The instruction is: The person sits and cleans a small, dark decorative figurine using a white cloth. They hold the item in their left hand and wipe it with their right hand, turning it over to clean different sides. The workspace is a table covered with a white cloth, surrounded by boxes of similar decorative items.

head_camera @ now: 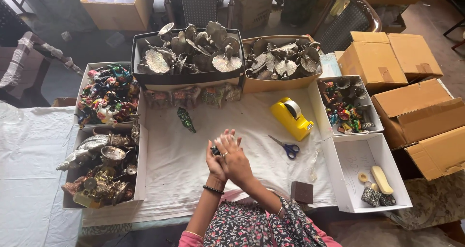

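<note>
hands: left hand (214, 165) and right hand (236, 161) are pressed together over the middle of the worktop (193, 155), right one lying across the left
grip: both closed round a small dark object (215, 151) that just peeks out between them; can't tell what it is
near right: little brown box (302, 192) on the cloth, and a white open box (349, 160) with a cream brush and a couple of small patterned boxes inside
near left: box of silver metal figures (99, 169)
middle: blue-handled scissors (286, 147) just right of the hands, yellow tape dispenser (290, 118) beyond them, a green figurine (186, 119) lying far-left of the hands
far: two boxes of grey metal leaf-shaped pieces (193, 51), colourful painted figurines (106, 94) at the left, brown cartons (387, 58) at the right
</note>
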